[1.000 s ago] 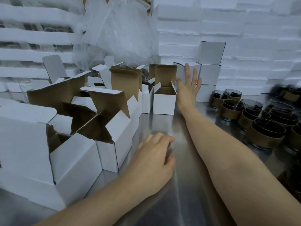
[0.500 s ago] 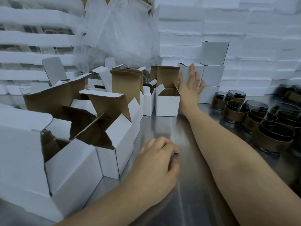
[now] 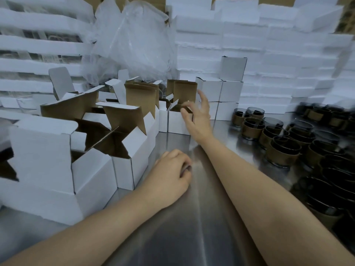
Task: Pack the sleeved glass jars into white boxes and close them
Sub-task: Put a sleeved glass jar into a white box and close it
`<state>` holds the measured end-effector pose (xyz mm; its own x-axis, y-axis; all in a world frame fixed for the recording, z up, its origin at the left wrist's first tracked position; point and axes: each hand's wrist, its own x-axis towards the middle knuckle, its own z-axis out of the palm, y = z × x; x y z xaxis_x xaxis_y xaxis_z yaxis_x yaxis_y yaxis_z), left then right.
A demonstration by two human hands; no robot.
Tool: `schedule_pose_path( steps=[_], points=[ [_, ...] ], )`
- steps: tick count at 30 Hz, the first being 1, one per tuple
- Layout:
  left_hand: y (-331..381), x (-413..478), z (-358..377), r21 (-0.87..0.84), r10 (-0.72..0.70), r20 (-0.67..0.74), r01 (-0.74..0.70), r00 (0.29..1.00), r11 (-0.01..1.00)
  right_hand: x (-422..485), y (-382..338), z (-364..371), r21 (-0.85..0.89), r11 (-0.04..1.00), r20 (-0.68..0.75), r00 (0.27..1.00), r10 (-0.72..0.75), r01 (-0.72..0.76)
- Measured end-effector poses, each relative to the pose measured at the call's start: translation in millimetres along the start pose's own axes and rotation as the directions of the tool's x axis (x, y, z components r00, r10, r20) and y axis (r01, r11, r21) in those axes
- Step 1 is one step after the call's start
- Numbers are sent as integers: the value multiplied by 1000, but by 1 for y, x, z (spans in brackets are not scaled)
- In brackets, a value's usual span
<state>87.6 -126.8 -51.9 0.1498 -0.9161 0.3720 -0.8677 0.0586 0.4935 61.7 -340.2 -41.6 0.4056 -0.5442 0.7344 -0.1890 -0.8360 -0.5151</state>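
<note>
Right hand [image 3: 199, 116] (the nearer one) hovers, grip wide and empty, open white cardboard box [image 3: 175, 124] just at its 9 o'clock.

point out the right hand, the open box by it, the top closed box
right hand [image 3: 200, 118], head view, back of the hand
open box [image 3: 175, 122], head view, front wall
top closed box [image 3: 232, 69], head view, front face
</note>
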Motion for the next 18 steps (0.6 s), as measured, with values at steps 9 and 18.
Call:
schedule_pose_path(
  steps=[9, 18],
  points=[
    [7, -9, -5, -42, -45, -67, 42, 997, 998, -48, -41, -33, -109, 993, 169, 985, -23, 42],
    [17, -17, -7, 16, 122, -224, -122, 967, 992, -104, -77, -77, 75, 995, 62, 996, -67, 63]
  ],
)
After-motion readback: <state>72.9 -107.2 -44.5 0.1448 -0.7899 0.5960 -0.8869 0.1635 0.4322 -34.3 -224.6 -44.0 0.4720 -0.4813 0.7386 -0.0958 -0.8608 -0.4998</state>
